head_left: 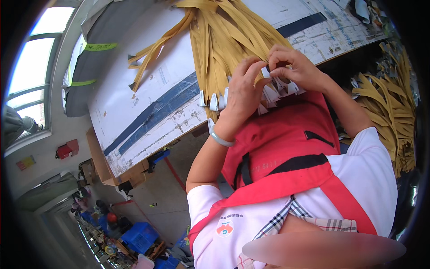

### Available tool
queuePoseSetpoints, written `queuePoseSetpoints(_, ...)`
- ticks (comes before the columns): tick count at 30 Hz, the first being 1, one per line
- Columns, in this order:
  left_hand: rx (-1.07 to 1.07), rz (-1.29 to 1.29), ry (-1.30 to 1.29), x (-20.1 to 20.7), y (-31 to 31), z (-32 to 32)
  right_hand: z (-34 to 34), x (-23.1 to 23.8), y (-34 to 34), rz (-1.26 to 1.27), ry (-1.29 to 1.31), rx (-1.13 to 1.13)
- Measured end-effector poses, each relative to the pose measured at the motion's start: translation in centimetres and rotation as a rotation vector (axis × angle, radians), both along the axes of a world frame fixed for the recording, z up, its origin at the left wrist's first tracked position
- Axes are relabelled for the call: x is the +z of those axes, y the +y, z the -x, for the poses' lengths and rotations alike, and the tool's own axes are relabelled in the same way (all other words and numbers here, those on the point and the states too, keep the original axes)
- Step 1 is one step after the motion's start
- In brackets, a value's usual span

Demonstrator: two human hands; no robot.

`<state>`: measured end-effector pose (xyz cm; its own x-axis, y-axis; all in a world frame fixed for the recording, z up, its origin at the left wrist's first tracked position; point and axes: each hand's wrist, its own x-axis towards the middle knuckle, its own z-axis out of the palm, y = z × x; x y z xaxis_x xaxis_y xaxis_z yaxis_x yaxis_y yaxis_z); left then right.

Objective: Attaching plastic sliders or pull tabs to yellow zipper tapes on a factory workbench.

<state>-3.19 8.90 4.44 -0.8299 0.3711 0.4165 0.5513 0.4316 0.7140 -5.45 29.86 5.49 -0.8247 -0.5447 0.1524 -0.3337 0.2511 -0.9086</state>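
White-topped worktable: loose yellow strips, splayed apart from the bundle. Yellow strip bundle: white-tipped ends along the near edge, presumably for easy reach. Left hand: narrowed, apparently pinching a white tip. Right hand: fingers curled beside it (grip unclear). Far right: second yellow heap, beside the table.

A workshop or factory floor: the scuffed, taped counter carries bundled yellow strips, another heap lies alongside, and blue bins stand beyond.
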Motion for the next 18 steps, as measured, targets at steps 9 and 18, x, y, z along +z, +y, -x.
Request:
queuePoseSetpoints(9,-0.057,-0.141,-0.038,-0.3,-2.2,1.9,1.9,0.4,-1.3,0.140,-0.183,0.108)
queuePoseSetpoints(18,-0.193,-0.570,-0.484,0.1,-4.6,3.2,3.7,0.7,-3.7,0.261,-0.311,0.228)
